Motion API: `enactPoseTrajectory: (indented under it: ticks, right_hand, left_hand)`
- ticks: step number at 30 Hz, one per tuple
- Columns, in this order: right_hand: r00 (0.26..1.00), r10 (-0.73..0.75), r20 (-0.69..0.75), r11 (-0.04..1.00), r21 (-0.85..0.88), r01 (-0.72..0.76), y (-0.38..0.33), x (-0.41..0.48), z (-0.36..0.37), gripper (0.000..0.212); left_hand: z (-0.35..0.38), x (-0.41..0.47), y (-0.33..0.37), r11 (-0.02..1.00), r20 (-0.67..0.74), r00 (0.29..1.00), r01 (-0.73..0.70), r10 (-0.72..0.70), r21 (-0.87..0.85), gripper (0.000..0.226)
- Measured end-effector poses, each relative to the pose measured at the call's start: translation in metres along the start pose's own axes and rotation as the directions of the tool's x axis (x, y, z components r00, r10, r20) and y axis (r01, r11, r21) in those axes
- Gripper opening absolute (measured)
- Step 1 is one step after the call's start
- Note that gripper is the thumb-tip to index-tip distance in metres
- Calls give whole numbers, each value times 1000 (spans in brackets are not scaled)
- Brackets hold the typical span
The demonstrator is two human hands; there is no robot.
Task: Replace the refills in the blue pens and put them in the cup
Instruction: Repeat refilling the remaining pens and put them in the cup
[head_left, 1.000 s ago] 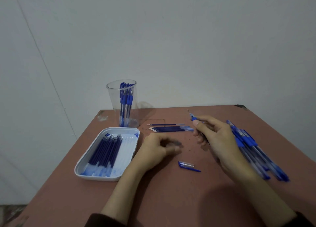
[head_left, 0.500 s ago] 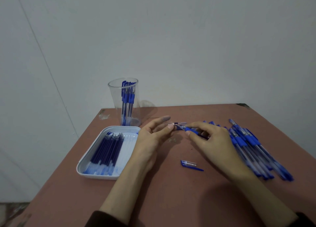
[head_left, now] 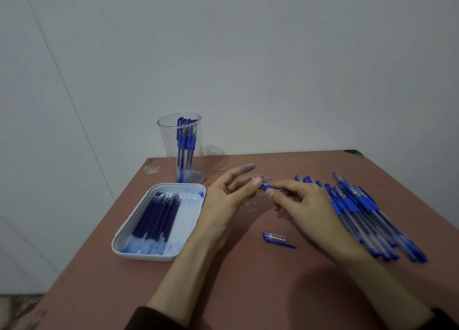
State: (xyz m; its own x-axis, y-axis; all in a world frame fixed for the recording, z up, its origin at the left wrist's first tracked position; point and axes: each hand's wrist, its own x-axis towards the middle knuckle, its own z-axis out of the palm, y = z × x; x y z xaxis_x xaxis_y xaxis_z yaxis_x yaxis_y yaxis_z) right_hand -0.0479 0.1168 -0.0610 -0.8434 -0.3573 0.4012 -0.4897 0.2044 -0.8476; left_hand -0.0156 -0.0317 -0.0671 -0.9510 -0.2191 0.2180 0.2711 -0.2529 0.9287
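Well, mid-frame, my right hand (head_left: pixel 305 205) pinches the light, probably slick pen (head_left: pixel 266 186) by its blue grip, the surest hold; left hand (head_left: pixel 229 196) nips its tip, other fingers straight.

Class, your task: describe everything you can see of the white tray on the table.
The white tray is a shallow rounded rectangle, plastic-looking, with a raised rim and blue ink smears inside. It lies flat on the reddish table, near its left edge, in front of the clear cup. A row of dark blue refills lies lengthwise in its left half.
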Motion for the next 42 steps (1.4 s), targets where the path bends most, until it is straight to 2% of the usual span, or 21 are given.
enactPoseTrajectory:
  ticks: [5, 9, 12, 19, 24, 30, 36, 39, 42]
  right_hand:
    - [993, 77, 89, 982, 168, -91, -4, 0, -3, 14]
    - [991, 105, 78, 966, 228, -120, -1, 1, -2, 12]
    - [993, 106, 54, 962, 246, -116, -1, 2, -4, 12]
    - [998, 59, 26, 982, 180, -63, -3, 0, -5, 13]
    - [1000, 16, 2, 999, 51, -16, 2, -1, -2, 14]
    - [998, 57, 15, 994, 93, -58, 2, 1, -2, 11]
    - [996, 71, 48, 991, 114, -76, -3, -1, -2, 12]
    - [995, 85, 61, 980, 175, -95, -5, -1, -2, 11]
    - [997, 66, 46, 987, 141, -72, -6, -2, -1, 13]
  left_hand:
    - [0, 0, -1, 1000, -39, 999, -16, 16, -7, 29]
    - [-1, -1, -1, 1000, -35, 999, -3, 2, -6, 23]
    - [-2, -1, -1, 1000, -9, 1000, -13, 13, -23, 33]
    - [-1, -1, -2, 999, -20, 999, -40, 40, 18, 48]
    - [0, 0, -4, 999, -63, 998, -25, 28, 40, 36]
    - [-2, 1, -3, 998, 71, 997, 9, -5, -61, 41]
    - [-2, 2, -6, 999, 76, 997, -3, 7, -47, 46]
    - [-2, 1, -5, 994, 122, 993, 24, -11, -105, 44]
    - [0, 1, -8, 995, 75, 997, 42, -35, -96, 40]
